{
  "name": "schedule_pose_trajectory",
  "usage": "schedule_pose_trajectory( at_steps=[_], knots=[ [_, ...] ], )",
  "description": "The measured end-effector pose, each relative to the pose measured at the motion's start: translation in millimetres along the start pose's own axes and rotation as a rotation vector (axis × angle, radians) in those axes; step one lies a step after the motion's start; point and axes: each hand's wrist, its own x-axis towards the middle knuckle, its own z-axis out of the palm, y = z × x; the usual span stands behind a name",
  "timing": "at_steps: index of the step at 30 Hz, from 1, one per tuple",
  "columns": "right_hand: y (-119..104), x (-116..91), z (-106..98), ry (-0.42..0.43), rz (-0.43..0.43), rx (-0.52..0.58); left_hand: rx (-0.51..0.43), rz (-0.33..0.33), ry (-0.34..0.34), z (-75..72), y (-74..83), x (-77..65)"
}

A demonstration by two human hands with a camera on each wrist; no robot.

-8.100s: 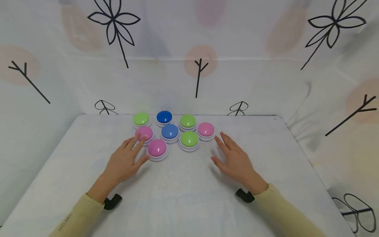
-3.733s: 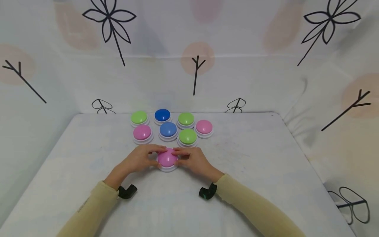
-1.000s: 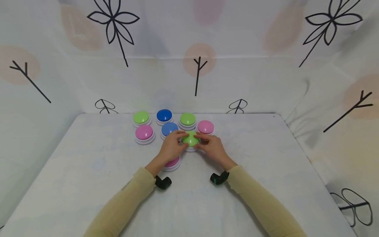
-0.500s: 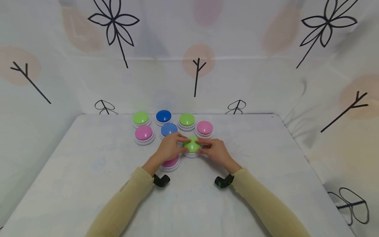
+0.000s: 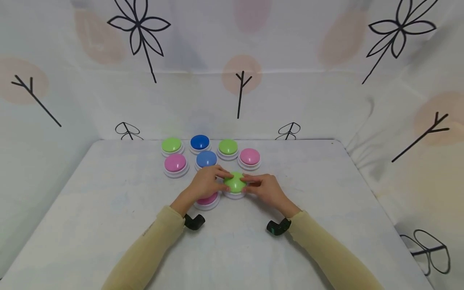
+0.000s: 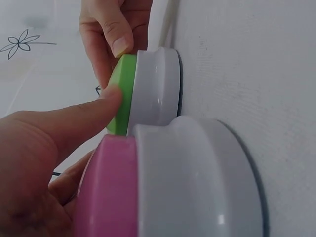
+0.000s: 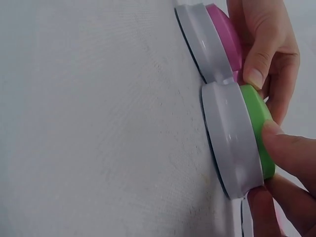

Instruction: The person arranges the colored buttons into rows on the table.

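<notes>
Thumb and fingers of my left hand (image 5: pixel 204 182) pinch the left side of a green dome push button (image 5: pixel 235 183) with a white round base. From the other side my right hand (image 5: pixel 267 189) pinches the same button. In the right wrist view the green button (image 7: pixel 255 123) sits low on the table, its base right beside that of a pink push button (image 7: pixel 227 37). Seen from the head, this pink button (image 5: pixel 208 201) lies partly hidden beneath my left hand and wrist. The left wrist view shows my left thumb (image 6: pixel 94 116) on the green dome.
Behind the hands stand several more push buttons: a pink one (image 5: pixel 175 163), a light blue one (image 5: pixel 206 158) partly covered by my left hand, a dark blue one (image 5: pixel 199 142), two green ones (image 5: pixel 171 145) and another pink one (image 5: pixel 250 156). A patterned cloth wall (image 5: pixel 290 100) borders the white table.
First a pink button was drawn toward the front by both hands. Then both hands took hold of the front green button and slid it toward the person, beside the pink one.
</notes>
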Motion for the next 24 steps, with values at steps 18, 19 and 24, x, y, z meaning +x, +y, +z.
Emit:
schedule_pose_trajectory(
  at_steps=[18,19,24],
  knots=[
    [2.6,-14.2,-2.6,-0.015,0.036,0.017,-0.017,0.063,-0.077,-2.0,0.4,-5.1],
    [2.3,-15.2,-2.8,-0.015,0.034,0.021,-0.017,0.065,-0.082,-1.9,0.7,-5.4],
    [-0.9,-20.0,-3.6,-0.020,0.037,0.026,-0.017,0.100,-0.101,-1.9,0.7,-7.2]
  ],
)
